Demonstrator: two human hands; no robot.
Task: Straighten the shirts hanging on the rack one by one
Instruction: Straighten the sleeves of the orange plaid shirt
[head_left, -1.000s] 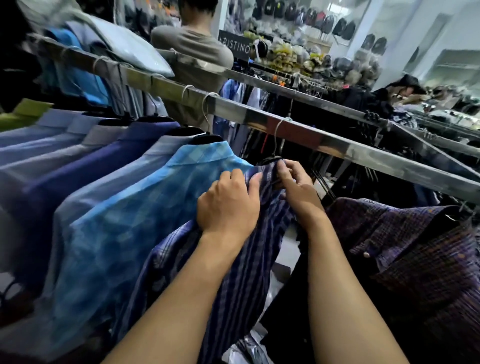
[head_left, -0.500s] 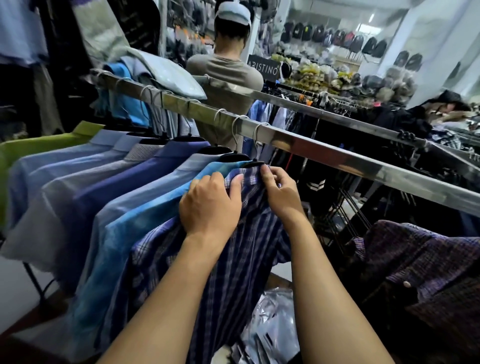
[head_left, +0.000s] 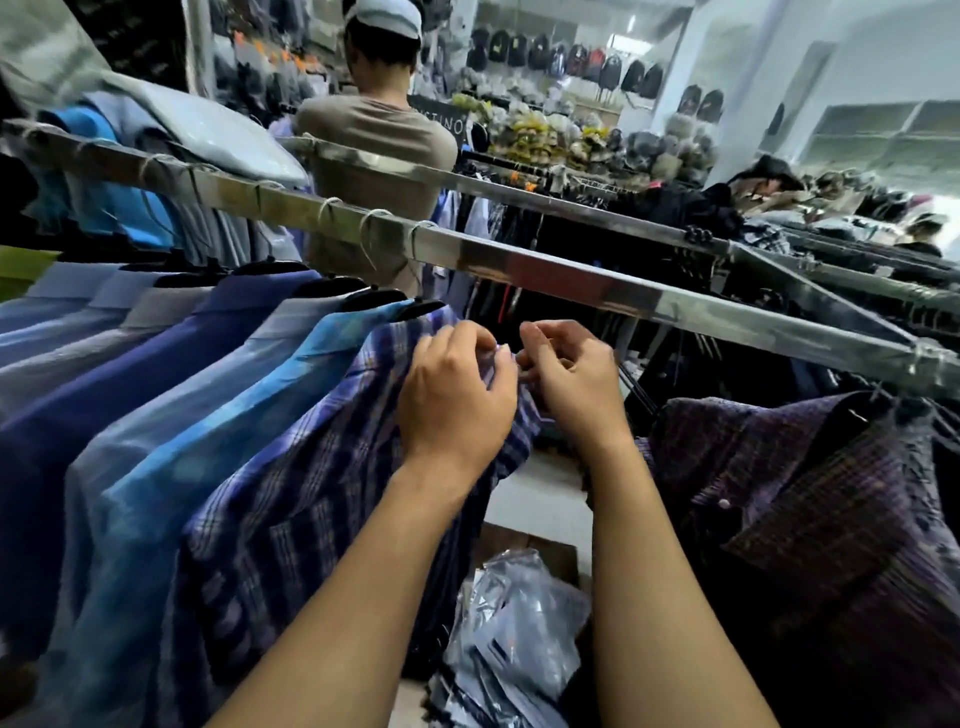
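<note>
below the rail (head_left: 571, 278), left hand (head_left: 457, 400) and right hand (head_left: 574, 382) pinch the plaid shirt (head_left: 311, 493); far sign (head_left: 448, 126) ends "stino".

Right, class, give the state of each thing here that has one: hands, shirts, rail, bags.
Navy checked shirt: hanging, gripped near the collar.
Left hand: fingers curled, pinching that shirt.
Right hand: fingers curled, pinching the same shirt.
Light blue shirt: hanging, pressed against the navy one.
Purple checked shirt: hanging apart, untouched.
Rail: bare between the checked shirts.
Plastic bags: piled below.
</note>
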